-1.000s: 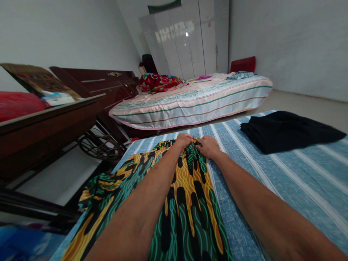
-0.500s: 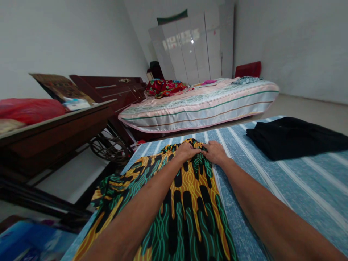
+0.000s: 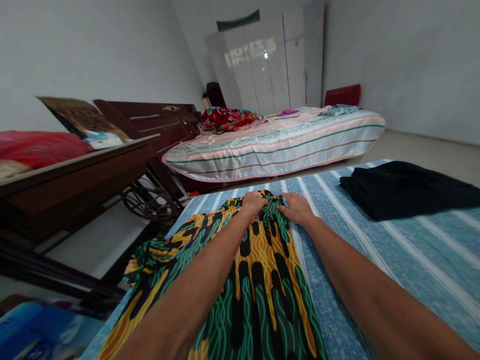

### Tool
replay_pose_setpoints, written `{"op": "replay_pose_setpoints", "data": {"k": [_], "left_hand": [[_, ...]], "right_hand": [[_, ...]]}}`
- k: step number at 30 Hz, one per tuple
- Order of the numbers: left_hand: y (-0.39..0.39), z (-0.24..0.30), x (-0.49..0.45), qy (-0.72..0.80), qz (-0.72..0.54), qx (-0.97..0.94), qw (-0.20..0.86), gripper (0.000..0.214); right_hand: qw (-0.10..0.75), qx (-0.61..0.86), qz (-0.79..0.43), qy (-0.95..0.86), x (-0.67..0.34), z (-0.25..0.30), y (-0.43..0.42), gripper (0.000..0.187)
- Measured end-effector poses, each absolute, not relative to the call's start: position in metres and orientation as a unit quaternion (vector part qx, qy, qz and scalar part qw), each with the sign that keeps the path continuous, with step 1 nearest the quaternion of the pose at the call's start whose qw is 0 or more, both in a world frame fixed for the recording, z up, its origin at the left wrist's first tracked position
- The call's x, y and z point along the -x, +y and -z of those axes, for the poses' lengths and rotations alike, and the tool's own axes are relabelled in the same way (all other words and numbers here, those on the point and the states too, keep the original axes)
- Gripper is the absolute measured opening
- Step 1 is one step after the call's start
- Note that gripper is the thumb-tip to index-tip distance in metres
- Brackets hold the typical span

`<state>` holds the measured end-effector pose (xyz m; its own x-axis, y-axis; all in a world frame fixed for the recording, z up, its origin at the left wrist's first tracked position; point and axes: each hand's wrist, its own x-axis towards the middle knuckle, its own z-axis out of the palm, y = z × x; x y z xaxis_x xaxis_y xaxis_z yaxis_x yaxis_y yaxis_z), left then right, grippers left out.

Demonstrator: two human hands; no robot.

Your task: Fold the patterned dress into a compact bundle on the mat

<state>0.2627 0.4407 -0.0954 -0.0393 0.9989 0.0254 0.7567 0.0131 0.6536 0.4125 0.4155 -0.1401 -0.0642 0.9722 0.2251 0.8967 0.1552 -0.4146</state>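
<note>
While we work at the far end of the cloth (image 3: 262,280), which lies lengthwise on the striped sheet (image 3: 375,250) with its left part spilling over the edge, we judge that the step in hand is gathering that end evenly. To do it well, we want both pinches level and taking the same layers, with the cloth flat under our forearms so that no crease runs down its length. Our left hand (image 3: 254,202) is curled knuckles-up, fingers closed on a bunch of cloth. Our right hand (image 3: 298,207) sits just beside it, thumb and fingers nipping the same bunched edge. Both arms reach straight out, nearly parallel, the left forearm over the cloth, the right over the sheet beside it. A black garment (image 3: 405,187) lies well apart to the right.
</note>
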Motion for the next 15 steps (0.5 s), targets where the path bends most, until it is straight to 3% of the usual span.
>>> {"op": "replay_pose_setpoints", "data": {"k": [10,15], "left_hand": [[0.4434,0.0925,-0.2627,0.690,-0.196,-0.687,0.115,0.012],[0.4401,0.0911,-0.2616,0.688,-0.175,-0.701,0.068,0.018]], "right_hand": [[0.219,0.619,-0.087,-0.749,-0.4096,0.1352,0.4112,0.037],[0.186,0.624,-0.075,-0.755,-0.4075,0.1344,0.4085,0.043]]}}
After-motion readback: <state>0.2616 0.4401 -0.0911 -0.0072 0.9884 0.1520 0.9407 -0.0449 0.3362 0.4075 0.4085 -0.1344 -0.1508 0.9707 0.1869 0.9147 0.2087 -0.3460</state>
